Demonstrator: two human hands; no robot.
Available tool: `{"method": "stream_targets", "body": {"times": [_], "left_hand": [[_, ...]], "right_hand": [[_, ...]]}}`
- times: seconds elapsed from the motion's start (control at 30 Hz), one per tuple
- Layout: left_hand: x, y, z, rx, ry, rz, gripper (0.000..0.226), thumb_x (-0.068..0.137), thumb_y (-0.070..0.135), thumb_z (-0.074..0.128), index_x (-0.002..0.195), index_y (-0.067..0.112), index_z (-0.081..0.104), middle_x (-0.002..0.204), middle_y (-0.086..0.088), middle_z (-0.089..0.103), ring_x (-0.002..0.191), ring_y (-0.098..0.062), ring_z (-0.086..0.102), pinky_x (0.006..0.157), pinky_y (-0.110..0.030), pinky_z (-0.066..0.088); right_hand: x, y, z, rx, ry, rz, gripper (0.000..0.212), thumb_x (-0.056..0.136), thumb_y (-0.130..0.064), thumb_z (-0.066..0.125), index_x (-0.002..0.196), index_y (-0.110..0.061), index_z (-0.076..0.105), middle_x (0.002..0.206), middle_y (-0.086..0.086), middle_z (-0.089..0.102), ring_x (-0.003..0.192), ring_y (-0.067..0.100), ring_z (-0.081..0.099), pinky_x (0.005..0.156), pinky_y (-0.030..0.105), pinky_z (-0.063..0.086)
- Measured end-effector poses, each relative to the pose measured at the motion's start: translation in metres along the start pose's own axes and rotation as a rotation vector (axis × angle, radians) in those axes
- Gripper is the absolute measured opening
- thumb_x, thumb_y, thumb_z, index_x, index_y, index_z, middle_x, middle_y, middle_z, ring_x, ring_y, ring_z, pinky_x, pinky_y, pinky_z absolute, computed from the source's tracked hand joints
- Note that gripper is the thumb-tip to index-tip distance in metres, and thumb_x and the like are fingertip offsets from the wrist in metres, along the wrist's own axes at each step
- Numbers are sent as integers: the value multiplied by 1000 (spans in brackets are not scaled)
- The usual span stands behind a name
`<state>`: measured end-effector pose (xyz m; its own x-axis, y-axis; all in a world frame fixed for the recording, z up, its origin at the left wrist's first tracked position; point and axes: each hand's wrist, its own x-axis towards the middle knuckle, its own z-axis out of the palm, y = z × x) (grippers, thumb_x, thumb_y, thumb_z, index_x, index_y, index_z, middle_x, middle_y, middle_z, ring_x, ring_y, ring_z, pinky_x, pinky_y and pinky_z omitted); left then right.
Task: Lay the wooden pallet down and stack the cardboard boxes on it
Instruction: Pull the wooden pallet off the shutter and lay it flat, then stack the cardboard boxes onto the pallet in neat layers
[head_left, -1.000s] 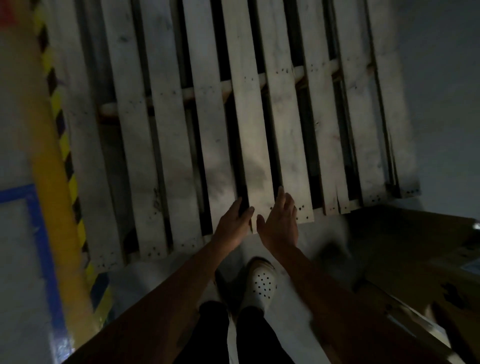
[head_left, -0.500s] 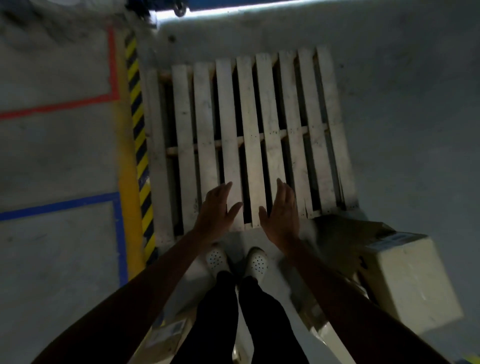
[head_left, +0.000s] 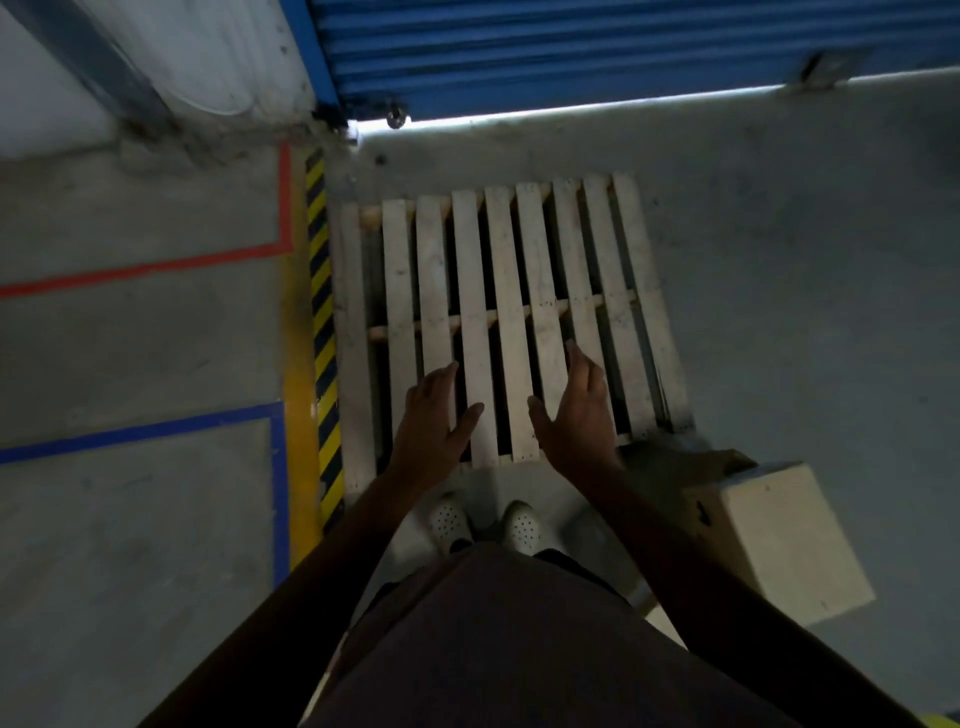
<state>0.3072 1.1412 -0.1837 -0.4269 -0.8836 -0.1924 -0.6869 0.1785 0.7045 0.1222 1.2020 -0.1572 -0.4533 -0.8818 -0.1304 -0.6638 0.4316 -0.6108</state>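
Head view – pallet: the wooden pallet (head_left: 498, 317) lies flat on the concrete floor (head_left: 805, 312), slats up. Its left edge runs beside the yellow-black hazard stripe (head_left: 322, 332) and its far end points toward the blue shutter (head_left: 571, 47).
Head view – hands: the left hand (head_left: 434, 421) and right hand (head_left: 576, 410) hover over the pallet's near end with fingers straight and spread, gripping nothing.
Head view – box: one cardboard box (head_left: 784, 540) sits on the floor just off the pallet's near right corner, untouched.
Change: a second ago the slats filled the view with both hands at their near edge. Now the whole pallet shows, farther below, and the hands are off it.
Meaning: laying down looks finished – stacking has not begun, and the box at the right is likely the nearest first load.
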Motion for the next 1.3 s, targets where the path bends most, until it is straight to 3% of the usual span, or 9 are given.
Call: {"method": "stream_targets", "body": {"times": [0.23,0.43,0.6,0.83,0.97,1.13,1.3], "left_hand": [[0,4,-11,-86,19,-8,84,89,67,38,155,16,24,156,-9,33,144,-25,30,111,-36,30],[10,10,-12,-70,13,25,67,98,40,54,154,13,27,156,-12,34,144,-26,29,109,-29,24],[18,18,-3,-66,-35,81,67,98,42,52,154,15,27,155,-10,35,144,-26,30,111,-33,26],[33,53,19,-79,-133,165,65,99,35,55,154,12,28,155,-12,35,144,-24,32,107,-27,29],[41,80,45,-84,-214,210,66,98,38,56,154,19,27,157,-7,34,146,-22,29,113,-37,33],[40,129,89,-37,-309,249,65,99,40,53,155,22,25,158,-7,29,145,-22,29,104,-27,31],[29,185,149,5,-396,288,64,99,40,54,154,20,28,157,-8,33,144,-23,33,112,-38,36]], "right_hand": [[-17,3,0,65,29,94,83,91,-28,69,156,-15,20,157,14,29,143,31,35,107,45,42],[-21,7,-2,95,80,162,84,90,-27,70,156,-14,20,157,14,31,142,32,37,107,45,42],[-24,13,-9,124,141,229,83,89,-26,71,155,-13,22,153,15,35,137,33,43,105,46,46],[-35,39,-31,165,251,328,82,92,-29,69,156,-11,21,157,17,32,139,34,40,105,48,44],[-49,66,-52,209,332,392,81,93,-31,67,156,-14,20,159,13,30,141,32,39,109,49,44],[-74,113,-85,285,401,509,82,93,-30,67,157,-13,19,156,15,34,138,31,42,107,43,41],[-107,171,-121,353,452,616,81,92,-30,68,156,-13,21,156,15,33,140,32,39,111,45,38]]}}
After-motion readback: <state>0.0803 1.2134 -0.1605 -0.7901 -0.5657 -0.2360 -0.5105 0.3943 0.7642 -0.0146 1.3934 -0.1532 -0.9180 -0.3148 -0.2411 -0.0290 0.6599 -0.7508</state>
